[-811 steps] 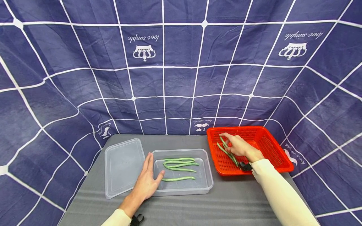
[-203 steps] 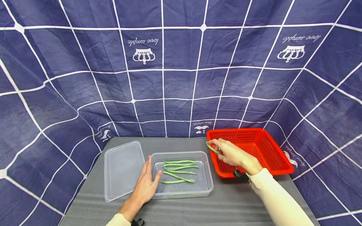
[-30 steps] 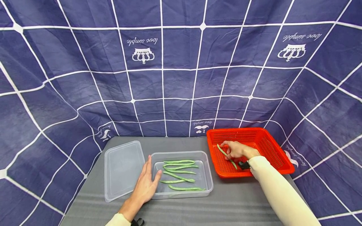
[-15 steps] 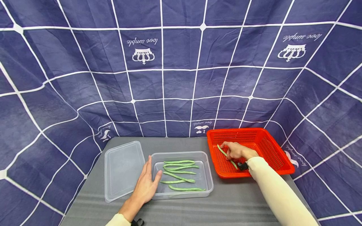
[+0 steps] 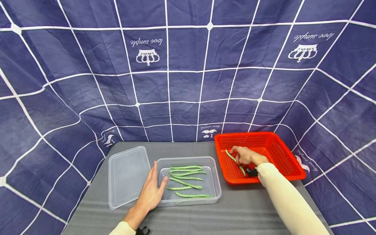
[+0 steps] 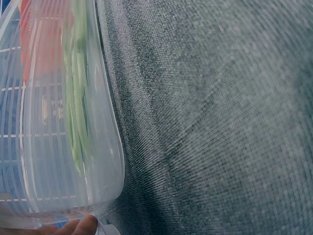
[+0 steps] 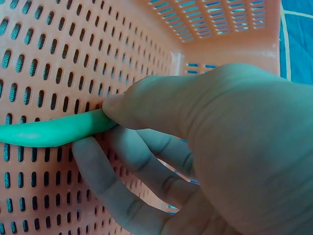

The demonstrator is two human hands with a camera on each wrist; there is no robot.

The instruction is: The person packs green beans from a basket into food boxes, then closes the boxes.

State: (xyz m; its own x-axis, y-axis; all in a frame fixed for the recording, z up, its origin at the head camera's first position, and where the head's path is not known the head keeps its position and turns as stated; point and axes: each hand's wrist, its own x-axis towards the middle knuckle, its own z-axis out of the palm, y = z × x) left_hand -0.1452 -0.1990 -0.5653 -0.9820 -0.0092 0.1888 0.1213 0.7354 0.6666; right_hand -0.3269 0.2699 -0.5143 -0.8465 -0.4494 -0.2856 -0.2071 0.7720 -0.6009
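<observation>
Inside the red perforated basket (image 5: 283, 156) at the right, my right hand (image 5: 246, 155) pinches a green bean (image 5: 230, 155). The right wrist view has the thumb on top of the bean (image 7: 54, 129) and fingers under it, close to the basket's bottom. No other bean shows in the basket. My left hand (image 5: 150, 192) rests with straight fingers along the left wall of a clear plastic container (image 5: 218, 182), thumb over its rim. Several green beans (image 5: 192, 195) lie roughly crosswise in that container. The left wrist view shows fingertips (image 6: 85, 225) at the container's edge.
A translucent lid (image 5: 129, 178) lies flat left of the container, close to my left hand. Everything stands on a grey cloth-covered table (image 5: 188, 218). A blue gridded curtain (image 5: 188, 85) encloses the back and both sides.
Since the oldest frame, more beans lie in the container and fewer in the basket. The bean carried earlier at the basket's left rim is gone from there. Over the last second both hands barely move.
</observation>
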